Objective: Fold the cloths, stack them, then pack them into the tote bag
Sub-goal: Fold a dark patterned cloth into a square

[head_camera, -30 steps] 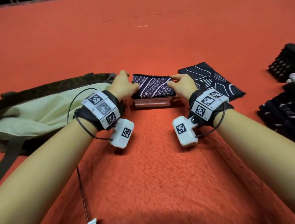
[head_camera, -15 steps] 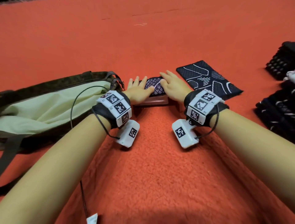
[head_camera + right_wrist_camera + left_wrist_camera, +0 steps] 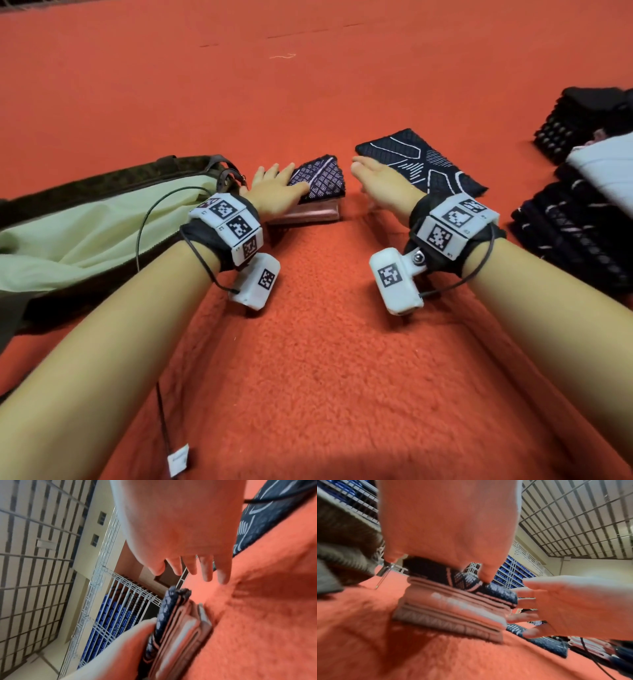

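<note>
Navy diamond-dotted cloth (image 3: 320, 176) atop pink cloths (image 3: 305, 215); white-lined navy cloth (image 3: 424, 161) at two o'clock; orange carpet (image 3: 325, 342).

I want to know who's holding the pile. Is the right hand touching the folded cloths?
Apart. In the right wrist view, the right hand hangs open above the stack of folded cloths, red carpet visible between.

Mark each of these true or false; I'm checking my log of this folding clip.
1. The left hand rests on the stack. True.
2. The right hand grips the stack. False: it is open, off the stack.
3. A flat dark cloth lies right of the stack. True.
4. The stack is inside the tote bag. False: it sits on the red blanket beside the bag.
</note>
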### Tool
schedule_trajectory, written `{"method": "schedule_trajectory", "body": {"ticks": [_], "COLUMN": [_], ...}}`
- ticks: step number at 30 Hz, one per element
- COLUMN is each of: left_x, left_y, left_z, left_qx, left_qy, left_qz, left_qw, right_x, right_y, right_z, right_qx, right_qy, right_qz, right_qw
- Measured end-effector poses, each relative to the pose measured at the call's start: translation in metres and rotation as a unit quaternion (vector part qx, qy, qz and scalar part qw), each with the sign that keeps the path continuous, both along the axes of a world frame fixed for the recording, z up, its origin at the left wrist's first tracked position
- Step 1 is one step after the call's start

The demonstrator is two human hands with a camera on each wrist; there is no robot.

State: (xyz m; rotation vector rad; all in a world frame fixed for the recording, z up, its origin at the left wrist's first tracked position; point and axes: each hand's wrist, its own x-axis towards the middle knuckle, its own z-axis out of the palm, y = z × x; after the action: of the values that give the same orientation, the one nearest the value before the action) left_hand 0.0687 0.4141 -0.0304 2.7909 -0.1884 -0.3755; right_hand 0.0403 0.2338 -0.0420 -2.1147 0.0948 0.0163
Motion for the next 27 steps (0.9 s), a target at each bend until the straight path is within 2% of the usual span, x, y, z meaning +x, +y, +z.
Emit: {"method": "schedule_trajectory", "body": {"ticks": [3, 6, 10, 13, 17, 22, 27], "left_x": [-0.002, -0.008, -0.017, -0.015, -0.002, 0.021, 0.046], "left_y": [-0.007, -0.027, -0.076, -0.117, -0.155, -0.172, -0.176], "left_z": [0.015, 0.028, 0.028, 0.019, 0.001, -0.014, -0.010], "left_qx": [0.001, -0.099, -0.196, -0.221, -0.249, -0.349, -0.391], "left_qy": [-0.051, -0.107, -0.145, -0.095, 0.002, 0.101, 0.146], "left_qz": [0.006, -0.008, -0.069, -0.076, -0.030, 0.061, 0.148], "left_qw": [0.999, 0.989, 0.967, 0.968, 0.968, 0.930, 0.897], "right_x": [-0.002, -0.001, -0.002, -0.007, -0.013, -0.013, -0.014], "right_y": [-0.032, -0.063, -0.092, -0.108, -0.121, -0.128, -0.128], "right_z": [0.001, 0.001, -0.006, -0.017, -0.032, -0.040, -0.048], "right_qx": [0.025, 0.001, -0.059, -0.095, -0.074, 0.045, 0.071], "right_qy": [-0.037, -0.062, -0.035, 0.002, 0.039, -0.004, -0.049], "right_qz": [-0.099, -0.180, -0.255, -0.281, -0.289, -0.310, -0.324], "right_qw": [0.994, 0.982, 0.964, 0.955, 0.954, 0.950, 0.942]}}
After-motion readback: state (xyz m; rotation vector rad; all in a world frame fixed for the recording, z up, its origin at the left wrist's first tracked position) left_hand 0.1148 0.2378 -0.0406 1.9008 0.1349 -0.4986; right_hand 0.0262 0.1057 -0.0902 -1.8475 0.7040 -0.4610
